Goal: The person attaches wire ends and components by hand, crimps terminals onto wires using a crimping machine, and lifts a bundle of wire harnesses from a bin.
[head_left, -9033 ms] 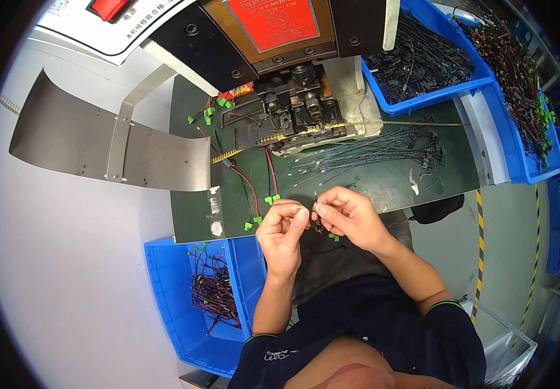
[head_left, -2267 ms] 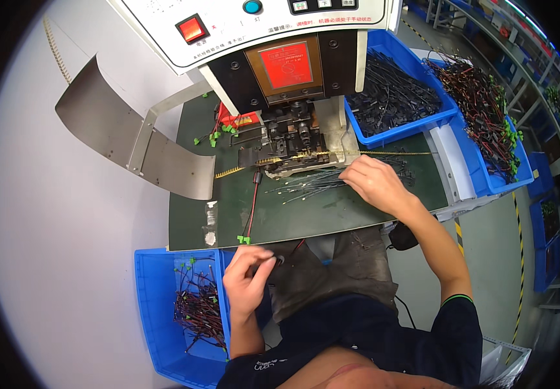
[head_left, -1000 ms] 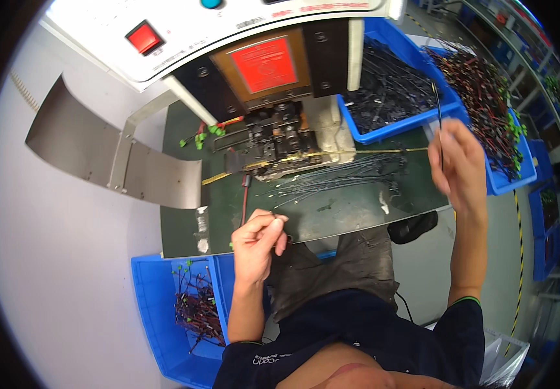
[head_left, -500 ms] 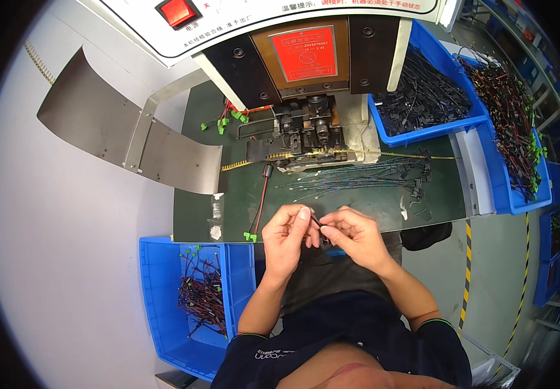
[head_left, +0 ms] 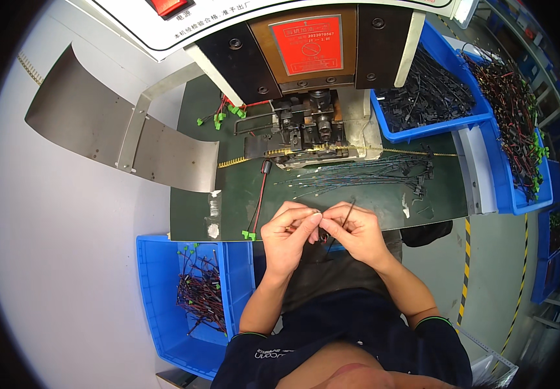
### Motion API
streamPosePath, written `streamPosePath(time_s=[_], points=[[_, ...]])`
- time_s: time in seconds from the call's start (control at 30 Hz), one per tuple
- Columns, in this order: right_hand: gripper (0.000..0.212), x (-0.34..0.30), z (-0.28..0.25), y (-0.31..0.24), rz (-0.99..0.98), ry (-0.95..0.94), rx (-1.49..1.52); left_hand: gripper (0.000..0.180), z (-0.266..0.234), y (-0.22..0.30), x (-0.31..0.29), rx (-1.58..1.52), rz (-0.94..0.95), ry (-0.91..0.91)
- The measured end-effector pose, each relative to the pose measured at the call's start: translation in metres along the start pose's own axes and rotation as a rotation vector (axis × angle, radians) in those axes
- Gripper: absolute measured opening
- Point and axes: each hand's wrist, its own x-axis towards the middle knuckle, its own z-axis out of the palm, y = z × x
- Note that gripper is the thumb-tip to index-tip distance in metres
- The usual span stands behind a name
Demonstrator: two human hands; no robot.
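Note:
My left hand [head_left: 290, 236] and my right hand [head_left: 359, 235] meet at the fingertips just in front of the table's near edge. Both are closed in a pinch. A thin black wire [head_left: 350, 211] stands out above the right hand's fingers and passes through them. What the left fingertips grip is too small and covered to make out. Bits of red and black wire [head_left: 323, 238] show below the joined fingers. Beyond the hands, a row of dark wires with black connectors [head_left: 357, 176] lies on the green table [head_left: 241, 214].
A press machine [head_left: 322, 123] with a yellowish terminal strip [head_left: 231, 162] stands ahead. One red-black wire with green connectors [head_left: 249, 235] lies left. Blue bins hold wires: black ones [head_left: 396, 137] at back right, red-black ones [head_left: 520, 209] farther right, more [head_left: 147, 272] at lower left.
The fingertips have come together, and the dark piece between them is now covered. A black wire now sticks up from the right hand. The whole view has shifted slightly.

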Motion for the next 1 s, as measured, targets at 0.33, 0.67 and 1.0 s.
streamPosePath(time_s=[0.33,0.67,1.0], points=[[0.007,-0.002,-0.001,0.000,0.044,0.008,0.000,0.010,0.002,0.001,-0.003,-0.031,-0.069,0.005],[0.006,-0.006,0.000,0.007,0.099,0.042,0.022,0.014,0.013,-0.008,-0.004,-0.107,-0.079,0.089],[0.006,-0.007,0.001,0.010,0.111,0.077,0.088,0.013,0.014,-0.007,-0.005,-0.254,-0.176,0.070]])
